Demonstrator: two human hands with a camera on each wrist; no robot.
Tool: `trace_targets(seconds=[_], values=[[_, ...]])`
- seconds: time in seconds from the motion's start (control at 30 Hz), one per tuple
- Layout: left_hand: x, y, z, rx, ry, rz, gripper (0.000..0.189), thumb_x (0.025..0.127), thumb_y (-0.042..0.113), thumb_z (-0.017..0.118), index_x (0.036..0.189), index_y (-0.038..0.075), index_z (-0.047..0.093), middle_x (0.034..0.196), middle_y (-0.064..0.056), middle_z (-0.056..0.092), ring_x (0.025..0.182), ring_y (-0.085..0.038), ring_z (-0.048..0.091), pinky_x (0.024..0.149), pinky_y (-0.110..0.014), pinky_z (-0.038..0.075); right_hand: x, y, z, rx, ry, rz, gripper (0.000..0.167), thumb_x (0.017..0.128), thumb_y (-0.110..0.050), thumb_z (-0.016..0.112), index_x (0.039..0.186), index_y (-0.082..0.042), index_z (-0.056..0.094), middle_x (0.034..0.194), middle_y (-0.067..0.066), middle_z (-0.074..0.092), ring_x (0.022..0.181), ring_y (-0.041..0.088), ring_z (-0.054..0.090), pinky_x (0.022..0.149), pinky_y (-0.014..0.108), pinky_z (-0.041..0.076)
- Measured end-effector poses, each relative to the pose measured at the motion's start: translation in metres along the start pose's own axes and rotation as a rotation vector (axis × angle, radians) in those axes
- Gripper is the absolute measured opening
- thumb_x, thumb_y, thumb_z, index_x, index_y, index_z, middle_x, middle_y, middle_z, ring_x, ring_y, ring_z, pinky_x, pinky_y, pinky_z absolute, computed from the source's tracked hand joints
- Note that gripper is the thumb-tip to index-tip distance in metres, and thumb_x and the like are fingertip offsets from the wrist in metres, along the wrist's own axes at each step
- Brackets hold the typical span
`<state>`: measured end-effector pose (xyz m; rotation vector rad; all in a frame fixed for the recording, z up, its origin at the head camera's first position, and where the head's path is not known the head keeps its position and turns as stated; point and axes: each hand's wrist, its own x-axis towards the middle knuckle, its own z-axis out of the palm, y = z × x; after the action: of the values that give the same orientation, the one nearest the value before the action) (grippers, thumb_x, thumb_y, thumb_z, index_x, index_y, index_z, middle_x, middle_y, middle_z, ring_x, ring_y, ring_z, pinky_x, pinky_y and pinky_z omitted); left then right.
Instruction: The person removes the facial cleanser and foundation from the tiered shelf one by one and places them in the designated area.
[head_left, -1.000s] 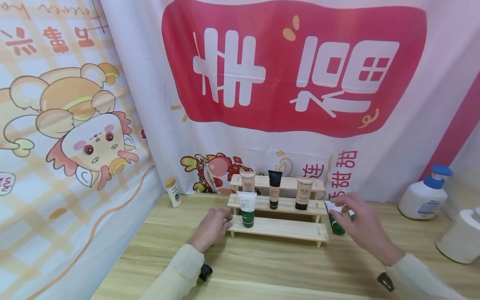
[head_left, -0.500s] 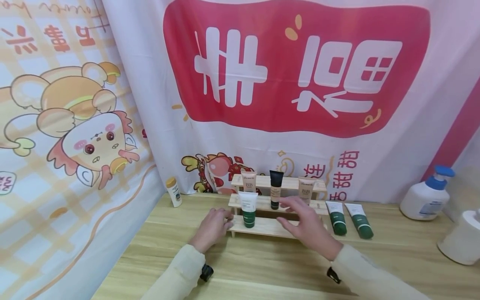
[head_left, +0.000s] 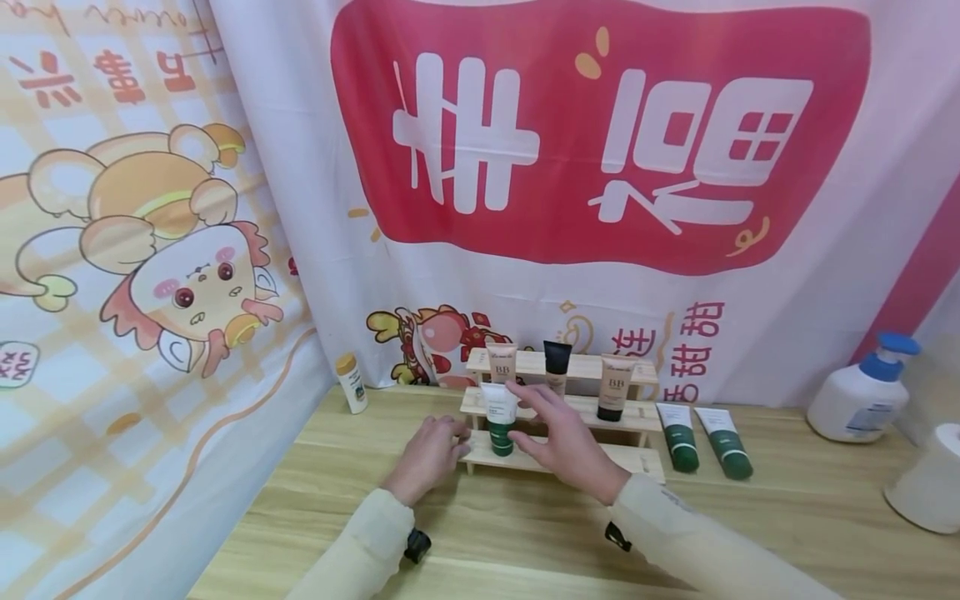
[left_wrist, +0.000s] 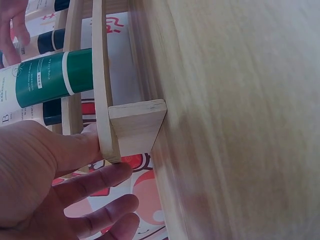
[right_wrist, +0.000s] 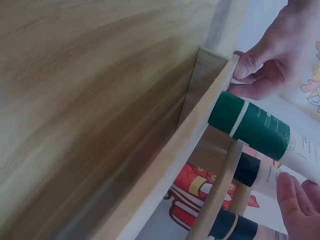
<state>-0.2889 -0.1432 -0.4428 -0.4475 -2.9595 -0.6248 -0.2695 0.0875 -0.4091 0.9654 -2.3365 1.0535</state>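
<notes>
A three-tier wooden display rack (head_left: 633,461) stands on the table, and my left hand (head_left: 427,457) pinches the left end of its lowest step. In the left wrist view the thumb lies over the board (left_wrist: 102,75) with the index finger beneath. A white and green squeeze tube (head_left: 501,425) stands on that step, green cap down. My right hand (head_left: 561,433) is just right of this tube, fingers spread and apart from it. Behind it, two beige BB cream tubes (head_left: 615,387) and a black-topped tube (head_left: 557,358) stand on the higher steps; the right hand partly covers the black-topped one.
Two more white and green tubes (head_left: 680,437) lie flat on the table right of the rack. A yellow-capped bottle (head_left: 351,385) stands at the back left. At far right are a blue-topped pump bottle (head_left: 862,400) and a white cylinder (head_left: 926,483). Printed cloth hangs behind.
My right hand has moved left from over the flat tubes, past the rack's right side, to beside the standing green and white tube. The left hand stays at the rack's end.
</notes>
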Motion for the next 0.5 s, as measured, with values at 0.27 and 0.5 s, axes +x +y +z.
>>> trace_targets(seconds=[0.27, 0.5], values=[[0.001, -0.002, 0.001, 0.015, 0.010, 0.011, 0.018, 0.088, 0.018, 0.069, 0.105, 0.012, 0.070, 0.103, -0.004, 0.064, 0.091, -0.022, 0.052, 0.080, -0.040, 0.045, 0.005, 0.007, 0.017, 0.058, 0.071, 0.031, 0.068, 0.081, -0.010, 0.076, 0.139, -0.016, 0.041, 0.117, 0.002, 0.056, 0.095, 0.019, 0.060, 0.076, 0.036, 0.052], [0.000, -0.002, 0.002, 0.000, -0.003, 0.005, 0.019, 0.088, 0.017, 0.068, 0.106, 0.011, 0.070, 0.105, -0.005, 0.063, 0.093, -0.022, 0.052, 0.082, -0.040, 0.045, 0.006, 0.027, 0.037, 0.107, 0.140, 0.101, 0.070, 0.082, -0.008, 0.073, 0.140, -0.021, 0.034, 0.095, 0.000, 0.061, 0.084, 0.013, 0.061, 0.074, 0.030, 0.052]])
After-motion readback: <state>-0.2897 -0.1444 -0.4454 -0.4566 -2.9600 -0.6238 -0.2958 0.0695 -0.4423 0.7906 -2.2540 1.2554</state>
